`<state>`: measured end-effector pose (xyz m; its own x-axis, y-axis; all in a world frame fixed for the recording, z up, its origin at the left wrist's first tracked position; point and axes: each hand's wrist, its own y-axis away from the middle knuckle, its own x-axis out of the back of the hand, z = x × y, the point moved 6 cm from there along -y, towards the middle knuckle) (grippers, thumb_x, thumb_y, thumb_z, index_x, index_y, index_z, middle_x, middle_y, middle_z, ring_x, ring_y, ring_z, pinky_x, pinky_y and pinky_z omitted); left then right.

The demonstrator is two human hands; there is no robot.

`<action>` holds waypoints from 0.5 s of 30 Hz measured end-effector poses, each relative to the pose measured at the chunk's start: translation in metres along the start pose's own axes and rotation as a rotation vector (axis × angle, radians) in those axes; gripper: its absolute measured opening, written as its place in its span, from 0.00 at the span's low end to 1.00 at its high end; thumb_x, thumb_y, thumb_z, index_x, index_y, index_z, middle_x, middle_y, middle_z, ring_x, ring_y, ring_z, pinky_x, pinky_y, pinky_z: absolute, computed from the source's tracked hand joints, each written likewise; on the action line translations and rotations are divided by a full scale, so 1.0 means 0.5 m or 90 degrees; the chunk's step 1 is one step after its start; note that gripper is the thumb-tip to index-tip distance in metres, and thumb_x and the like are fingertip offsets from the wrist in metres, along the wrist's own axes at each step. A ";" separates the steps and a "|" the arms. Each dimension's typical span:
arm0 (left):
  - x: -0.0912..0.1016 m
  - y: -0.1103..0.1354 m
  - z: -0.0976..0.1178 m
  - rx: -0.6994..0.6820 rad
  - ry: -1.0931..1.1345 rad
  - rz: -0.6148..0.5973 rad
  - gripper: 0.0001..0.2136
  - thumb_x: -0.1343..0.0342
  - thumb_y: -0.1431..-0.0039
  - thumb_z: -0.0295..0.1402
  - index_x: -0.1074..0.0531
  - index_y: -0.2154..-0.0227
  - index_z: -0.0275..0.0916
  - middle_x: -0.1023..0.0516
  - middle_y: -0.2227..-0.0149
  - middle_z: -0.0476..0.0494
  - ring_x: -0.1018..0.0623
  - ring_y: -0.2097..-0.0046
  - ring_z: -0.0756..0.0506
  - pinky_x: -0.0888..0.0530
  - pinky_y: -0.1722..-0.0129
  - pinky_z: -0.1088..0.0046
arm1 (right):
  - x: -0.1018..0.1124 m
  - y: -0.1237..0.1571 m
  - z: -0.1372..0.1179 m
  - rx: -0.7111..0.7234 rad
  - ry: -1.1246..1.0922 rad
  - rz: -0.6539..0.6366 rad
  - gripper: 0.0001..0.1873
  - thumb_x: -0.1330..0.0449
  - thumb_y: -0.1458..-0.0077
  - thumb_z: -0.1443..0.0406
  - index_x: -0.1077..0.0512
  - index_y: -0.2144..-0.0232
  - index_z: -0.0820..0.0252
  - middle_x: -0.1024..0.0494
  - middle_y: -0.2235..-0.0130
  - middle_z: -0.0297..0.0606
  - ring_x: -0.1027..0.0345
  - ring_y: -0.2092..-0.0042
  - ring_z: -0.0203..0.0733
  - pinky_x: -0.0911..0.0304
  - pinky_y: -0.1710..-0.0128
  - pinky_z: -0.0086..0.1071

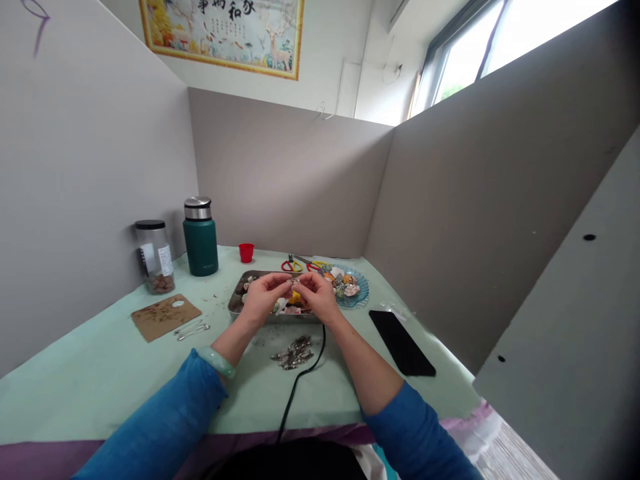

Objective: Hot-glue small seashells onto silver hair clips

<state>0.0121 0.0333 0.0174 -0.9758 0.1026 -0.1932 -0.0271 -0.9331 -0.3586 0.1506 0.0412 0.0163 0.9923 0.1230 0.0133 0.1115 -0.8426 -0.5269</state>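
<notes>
My left hand [267, 295] and my right hand [317, 293] meet above a metal tray [275, 319]. Thumbs and fingers of both are pinched together around something small, mostly hidden by the fingertips. In the tray lie small pieces in white, pink, yellow and green. Just to the right, a blue glass plate [364, 293] holds several decorated pieces [345, 283] in orange, white and green. Nearer to me, below the tray, is a pile of small silvery metal clips or pins [293, 352].
At left stand a green thermos [201, 247], a black-lidded jar [156, 257] and a brown board [163, 318], with large pins [193, 329] beside it. A red cup [246, 253] and pliers [293, 265] are behind the tray. A black phone [401, 342] lies right; a black cord [300, 379] runs toward me.
</notes>
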 end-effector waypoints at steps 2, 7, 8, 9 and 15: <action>-0.001 0.000 0.001 -0.002 0.000 -0.002 0.20 0.31 0.62 0.41 0.24 0.66 0.33 0.20 0.71 0.44 0.22 0.70 0.47 0.25 0.65 0.69 | -0.002 0.000 0.000 -0.001 -0.005 -0.005 0.17 0.35 0.57 0.54 0.33 0.70 0.59 0.33 0.78 0.25 0.42 0.82 0.28 0.45 0.83 0.24; 0.000 -0.001 -0.002 -0.003 0.000 -0.011 0.20 0.31 0.62 0.40 0.23 0.66 0.34 0.20 0.71 0.44 0.23 0.70 0.48 0.25 0.65 0.70 | -0.002 0.000 -0.003 -0.005 -0.012 -0.007 0.17 0.35 0.56 0.54 0.32 0.69 0.59 0.33 0.79 0.26 0.43 0.82 0.29 0.44 0.84 0.24; 0.000 -0.002 -0.003 -0.002 -0.002 -0.011 0.19 0.31 0.62 0.40 0.23 0.66 0.34 0.20 0.71 0.45 0.23 0.71 0.48 0.25 0.65 0.70 | -0.002 0.000 -0.003 -0.006 -0.012 -0.007 0.17 0.35 0.56 0.54 0.32 0.69 0.59 0.33 0.79 0.26 0.43 0.82 0.29 0.45 0.84 0.24; 0.000 -0.002 -0.004 -0.002 -0.003 -0.013 0.19 0.31 0.62 0.39 0.23 0.66 0.34 0.20 0.71 0.45 0.23 0.71 0.48 0.25 0.65 0.70 | -0.002 0.000 -0.004 -0.006 -0.012 -0.006 0.17 0.35 0.56 0.54 0.32 0.69 0.59 0.33 0.79 0.25 0.43 0.82 0.29 0.45 0.84 0.24; -0.003 -0.001 0.001 -0.032 -0.055 -0.019 0.18 0.32 0.61 0.38 0.23 0.66 0.34 0.20 0.70 0.43 0.22 0.69 0.46 0.24 0.65 0.68 | -0.002 0.000 -0.006 0.003 -0.007 -0.006 0.17 0.35 0.56 0.54 0.32 0.70 0.59 0.33 0.79 0.26 0.43 0.82 0.29 0.45 0.84 0.25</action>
<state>0.0136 0.0337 0.0183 -0.9898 0.0976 -0.1039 -0.0471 -0.9117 -0.4082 0.1496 0.0394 0.0186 0.9905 0.1372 0.0093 0.1212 -0.8392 -0.5301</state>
